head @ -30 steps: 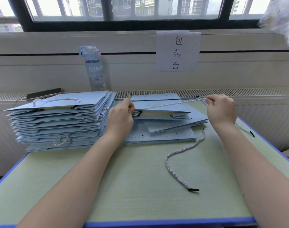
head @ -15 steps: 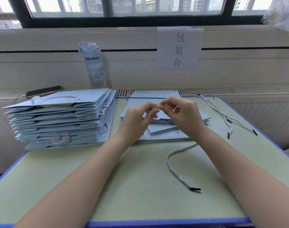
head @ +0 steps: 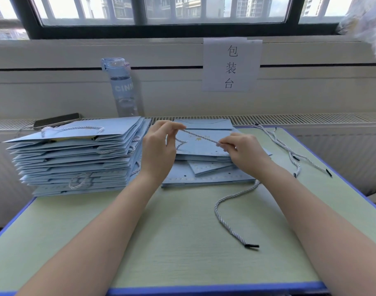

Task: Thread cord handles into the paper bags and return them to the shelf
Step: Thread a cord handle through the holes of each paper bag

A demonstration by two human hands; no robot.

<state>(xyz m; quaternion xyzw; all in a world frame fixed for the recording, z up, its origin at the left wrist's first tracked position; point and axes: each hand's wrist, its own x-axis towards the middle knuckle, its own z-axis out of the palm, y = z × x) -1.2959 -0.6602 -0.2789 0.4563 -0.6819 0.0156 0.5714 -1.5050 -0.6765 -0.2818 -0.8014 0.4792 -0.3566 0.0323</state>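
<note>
Both hands are pulling apart compared with half a second back, when fingertips were meeting over the top bag [head: 204, 146]; the cord [head: 201, 136] is now stretching taut between them. The surface [head: 161, 242] is carrying two lots. At left, the tall stack [head: 76, 159] is showing cord handles, so I am judging those done. At centre, the lower pile [head: 206, 178] is showing bare punched holes: work remaining. The left hand [head: 159, 150] is pinching one end of the cord and the right hand [head: 246, 153] the other, both above the top bag. The loose cords [head: 289, 152] are waiting at right. The shelf is lying out of view. The left hand is hiding whether the cord is passing through a hole. The tail [head: 227, 212] is running under the right wrist, link unclear.
</note>
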